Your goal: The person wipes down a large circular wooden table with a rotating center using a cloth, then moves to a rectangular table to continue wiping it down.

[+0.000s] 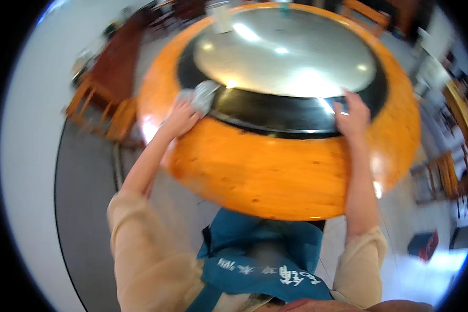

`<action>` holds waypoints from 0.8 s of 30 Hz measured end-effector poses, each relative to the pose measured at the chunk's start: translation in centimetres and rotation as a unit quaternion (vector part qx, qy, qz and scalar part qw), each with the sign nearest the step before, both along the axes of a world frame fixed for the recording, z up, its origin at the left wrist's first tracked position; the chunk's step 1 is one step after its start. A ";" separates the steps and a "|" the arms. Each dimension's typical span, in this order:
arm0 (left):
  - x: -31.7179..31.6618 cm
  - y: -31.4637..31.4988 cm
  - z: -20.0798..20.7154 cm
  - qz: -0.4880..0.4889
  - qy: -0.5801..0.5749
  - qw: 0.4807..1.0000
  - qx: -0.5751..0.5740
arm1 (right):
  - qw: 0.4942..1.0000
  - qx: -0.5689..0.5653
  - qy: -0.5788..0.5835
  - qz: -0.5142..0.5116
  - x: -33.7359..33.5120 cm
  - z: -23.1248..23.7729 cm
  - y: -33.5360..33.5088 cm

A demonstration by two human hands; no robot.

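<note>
A large round wooden table [255, 169] with an orange-yellow varnished rim stands before me. On it lies a turntable [281, 62] with a shiny, pale reflective middle and a dark glossy border. My left hand [181, 119] is closed on a grey-white cloth [208, 93], at the left front where the wood meets the dark border. My right hand [354, 114] rests on the border at the right front, its fingers apart, touching the edge with nothing visible in them. The fingertips of both hands are slightly blurred.
A whitish container [221, 16] stands at the table's far left. Wooden chairs are on the left [120, 119], far right [366, 15] and right [442, 174]. A reddish-brown cabinet [109, 62] runs along the left. On the right floor sits a dark-and-red box [424, 244].
</note>
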State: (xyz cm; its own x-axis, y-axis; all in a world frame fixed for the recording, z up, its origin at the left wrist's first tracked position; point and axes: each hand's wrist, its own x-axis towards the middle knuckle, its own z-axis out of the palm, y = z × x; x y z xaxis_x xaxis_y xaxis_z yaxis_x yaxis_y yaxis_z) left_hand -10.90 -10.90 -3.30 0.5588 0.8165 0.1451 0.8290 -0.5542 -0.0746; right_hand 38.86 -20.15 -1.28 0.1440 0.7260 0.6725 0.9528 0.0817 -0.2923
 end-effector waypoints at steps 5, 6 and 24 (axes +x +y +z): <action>8.2 -7.0 2.5 -0.044 -0.035 0.990 -0.129 | 0.996 0.043 0.075 -0.021 0.1 -1.6 0.6; 9.2 -8.1 2.0 -0.058 -0.037 0.991 -0.111 | 0.994 -0.024 0.107 -0.022 -0.2 -0.9 0.0; 3.2 -2.9 -0.3 0.075 0.018 0.997 -0.029 | 0.993 -0.001 0.104 0.050 -2.0 -1.8 -0.5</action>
